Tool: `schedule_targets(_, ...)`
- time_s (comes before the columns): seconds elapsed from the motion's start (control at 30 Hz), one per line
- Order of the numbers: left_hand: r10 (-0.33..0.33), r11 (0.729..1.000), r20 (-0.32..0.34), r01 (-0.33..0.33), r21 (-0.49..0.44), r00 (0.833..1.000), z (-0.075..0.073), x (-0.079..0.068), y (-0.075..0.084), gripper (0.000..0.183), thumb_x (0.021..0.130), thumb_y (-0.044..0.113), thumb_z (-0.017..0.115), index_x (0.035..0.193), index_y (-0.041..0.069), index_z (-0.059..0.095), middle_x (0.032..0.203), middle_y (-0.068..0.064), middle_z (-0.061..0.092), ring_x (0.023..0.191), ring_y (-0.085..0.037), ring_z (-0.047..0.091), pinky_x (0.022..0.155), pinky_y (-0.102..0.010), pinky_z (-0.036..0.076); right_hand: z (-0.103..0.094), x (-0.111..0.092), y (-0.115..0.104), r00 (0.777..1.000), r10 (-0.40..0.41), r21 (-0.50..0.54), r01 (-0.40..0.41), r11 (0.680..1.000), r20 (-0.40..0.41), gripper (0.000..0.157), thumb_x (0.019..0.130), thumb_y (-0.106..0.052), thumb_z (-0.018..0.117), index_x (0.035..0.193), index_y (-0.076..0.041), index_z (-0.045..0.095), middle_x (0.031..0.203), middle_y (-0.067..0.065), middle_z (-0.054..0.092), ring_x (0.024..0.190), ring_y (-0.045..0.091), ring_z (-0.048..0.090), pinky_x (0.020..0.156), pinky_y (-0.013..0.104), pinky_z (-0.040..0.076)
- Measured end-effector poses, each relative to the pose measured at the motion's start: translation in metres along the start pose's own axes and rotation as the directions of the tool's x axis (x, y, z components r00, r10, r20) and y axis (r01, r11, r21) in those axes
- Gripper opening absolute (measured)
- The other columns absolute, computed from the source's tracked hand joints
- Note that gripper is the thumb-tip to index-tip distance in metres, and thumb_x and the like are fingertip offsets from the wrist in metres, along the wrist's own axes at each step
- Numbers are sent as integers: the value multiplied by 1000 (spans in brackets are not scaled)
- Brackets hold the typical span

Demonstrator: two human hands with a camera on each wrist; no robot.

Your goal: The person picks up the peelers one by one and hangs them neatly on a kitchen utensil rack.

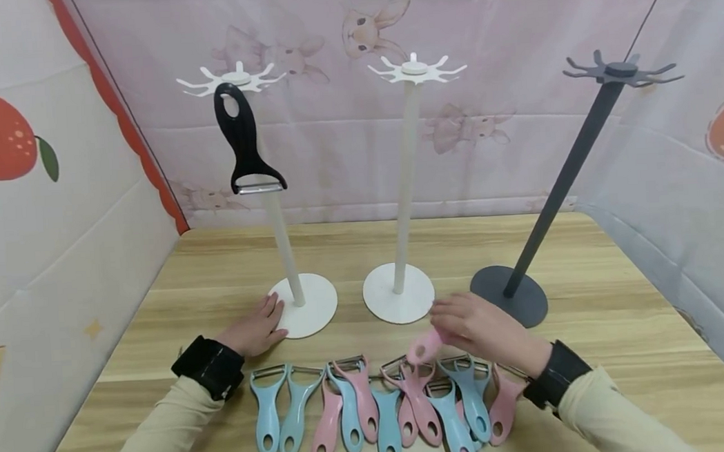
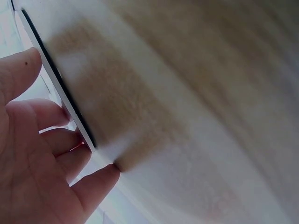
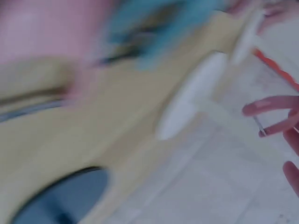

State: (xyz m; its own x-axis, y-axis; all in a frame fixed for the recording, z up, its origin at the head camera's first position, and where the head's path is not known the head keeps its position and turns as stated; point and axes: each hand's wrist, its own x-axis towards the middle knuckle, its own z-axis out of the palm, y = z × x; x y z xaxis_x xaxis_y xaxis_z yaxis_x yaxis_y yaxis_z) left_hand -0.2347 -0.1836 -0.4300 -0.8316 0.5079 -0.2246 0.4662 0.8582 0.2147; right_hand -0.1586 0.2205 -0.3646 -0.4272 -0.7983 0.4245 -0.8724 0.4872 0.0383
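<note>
My left hand [image 1: 259,327] rests on the edge of the round white base [image 1: 317,305] of the left stand. In the left wrist view its fingers are spread along the rim of that base. A black peeler [image 1: 241,136] hangs by its handle hole from this stand's hook ring [image 1: 239,78]. My right hand [image 1: 480,322] grips a pink peeler [image 1: 424,346] by its head end, the handle pointing left and down. In the right wrist view only the fingertips show, with a thin metal blade [image 3: 259,126] between them. Below, a row of blue peelers [image 1: 266,411] and pink peelers [image 1: 326,425] lies on the table.
A second white stand [image 1: 404,161] is in the middle, its hook ring bare. At the right stands a dark grey stand [image 1: 559,186], also with bare hooks. Printed cloth [image 1: 345,151] encloses the back and sides of the wooden table [image 1: 203,277].
</note>
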Motion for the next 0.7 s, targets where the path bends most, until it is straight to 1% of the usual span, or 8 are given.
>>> schedule_targets(0.1,-3,1000,4,3,-2,1000,0,-1,0,61,96,26,45,137,-14,23,144,-33,11,133,-44,10,106,-51,17,-8,25,1,992,2,15,0,1000,-124,26,70,-12,77,92,-5,66,91,6,66,88,21,61,77,37,49)
schedule_targets(0.2,-12,1000,6,12,0,1000,-1,-2,0,61,96,26,45,137,-14,23,144,-33,11,133,-44,10,105,-51,18,-14,50,-2,971,43,32,-36,999,-234,24,76,-23,74,90,-6,64,81,2,64,78,18,60,68,33,50)
schedule_targets(0.27,-19,1000,3,19,-1,1000,-1,-2,0,61,96,26,46,137,-14,24,144,-33,11,133,-44,10,105,-51,18,-17,67,-5,952,82,62,-66,996,-295,26,82,-31,67,89,-6,62,77,1,62,73,16,59,61,30,49)
schedule_targets(0.33,-20,1000,-2,20,-2,1000,-2,-2,0,61,96,25,46,137,-14,24,144,-33,11,133,-44,10,105,-50,18,-20,83,-7,931,120,96,-92,991,-346,33,87,-39,59,90,-6,62,77,1,62,71,15,60,56,28,47)
schedule_targets(0.4,-19,1000,-2,19,2,1000,-3,-2,0,61,96,26,46,137,-13,24,144,-32,11,133,-43,10,105,-50,18,-23,99,-9,906,146,127,-103,986,-398,39,89,-43,53,89,-5,62,75,2,63,67,14,60,52,27,45)
schedule_targets(0.47,-18,1000,2,18,3,1000,-3,-1,0,61,96,27,46,138,-12,24,145,-31,11,133,-43,10,106,-50,18,-26,114,-10,879,166,135,-117,984,-447,44,90,-45,49,89,-3,62,73,2,63,63,13,58,49,26,42)
schedule_targets(0.57,-22,1000,11,22,4,1000,-4,0,0,62,96,27,46,138,-12,24,145,-31,11,133,-43,10,106,-50,18,-31,138,-10,829,185,153,-122,981,-528,38,88,-38,58,88,0,62,71,5,62,61,15,56,50,27,42)
schedule_targets(0.7,-27,1000,20,27,4,999,-3,1,1,62,96,27,45,138,-12,23,145,-31,10,133,-43,10,106,-50,18,-42,172,-12,763,222,218,-110,970,-606,23,79,-17,70,85,3,61,68,7,62,61,15,59,52,26,43)
